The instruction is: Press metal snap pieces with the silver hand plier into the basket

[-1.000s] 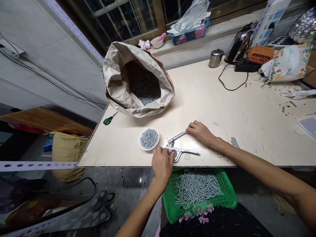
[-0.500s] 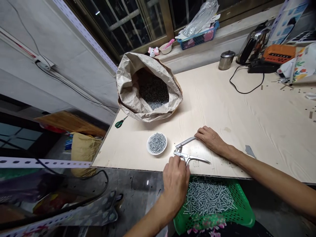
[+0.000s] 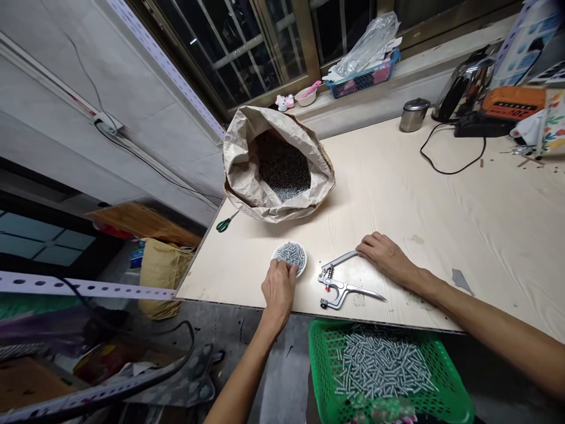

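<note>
My left hand point(image 3: 279, 287) is at the near rim of a small white bowl point(image 3: 304, 268), its fingers bunched over the small silver metal pieces point(image 3: 290, 253) inside. Whatever the fingertips pinch is hidden. A silver snap-fastener-style plier tool point(image 3: 348, 288) lies on the table, with a spring and a C-shaped jaw that has a red bit in it. My right hand point(image 3: 388, 259) has its fingers closed on the end of the tool's upper handle. The handles are spread apart.
An open paper sack point(image 3: 278, 213) with metal pieces stands behind the bowl, beside green-handled scissors point(image 3: 224, 224). Below the table's front edge is a green basket point(image 3: 318, 365) of metal pieces. A metal canister point(image 3: 414, 115) and a black cable point(image 3: 445, 172) lie at the back right.
My left hand has moved left from the tool's jaw to the bowl, so the jaw now shows. My right hand stays at the handle. The view has shifted slightly.
</note>
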A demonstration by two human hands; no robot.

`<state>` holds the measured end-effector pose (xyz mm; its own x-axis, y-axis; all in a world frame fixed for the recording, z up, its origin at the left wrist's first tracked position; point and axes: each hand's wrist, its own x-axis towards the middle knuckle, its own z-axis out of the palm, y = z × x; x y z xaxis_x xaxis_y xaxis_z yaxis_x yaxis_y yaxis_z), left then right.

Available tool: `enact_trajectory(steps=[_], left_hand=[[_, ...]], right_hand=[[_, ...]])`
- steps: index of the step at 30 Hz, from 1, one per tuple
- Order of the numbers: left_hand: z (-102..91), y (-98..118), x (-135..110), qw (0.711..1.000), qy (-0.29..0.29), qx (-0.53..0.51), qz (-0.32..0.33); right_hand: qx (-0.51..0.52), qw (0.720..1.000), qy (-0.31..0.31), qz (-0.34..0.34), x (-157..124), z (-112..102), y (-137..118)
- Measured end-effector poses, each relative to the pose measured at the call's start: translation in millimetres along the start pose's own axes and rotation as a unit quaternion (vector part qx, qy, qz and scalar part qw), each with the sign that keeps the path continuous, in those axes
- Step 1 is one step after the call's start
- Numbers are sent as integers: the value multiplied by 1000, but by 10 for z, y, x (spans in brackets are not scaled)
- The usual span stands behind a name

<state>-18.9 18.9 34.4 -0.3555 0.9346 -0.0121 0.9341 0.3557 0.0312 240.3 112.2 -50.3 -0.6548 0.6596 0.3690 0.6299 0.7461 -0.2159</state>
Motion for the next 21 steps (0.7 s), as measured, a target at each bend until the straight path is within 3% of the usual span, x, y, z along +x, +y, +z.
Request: enact_trajectory(steps=[6,10,17,21], left_hand=[[28,-8,15,998,13,-57,2],[43,-128,126,976,27,-217,-6],[-50,-328,254,846,-30,-519,-118],[-202,-264,140,755,-115,-630,-141]], right_hand=[[1,1000,5,1,4,-5,-9],[2,1000,7,0,9,-9,-15],[9,1000,16,-2,2,-4,-14],[7,1000,15,-1,2,-10,-21]])
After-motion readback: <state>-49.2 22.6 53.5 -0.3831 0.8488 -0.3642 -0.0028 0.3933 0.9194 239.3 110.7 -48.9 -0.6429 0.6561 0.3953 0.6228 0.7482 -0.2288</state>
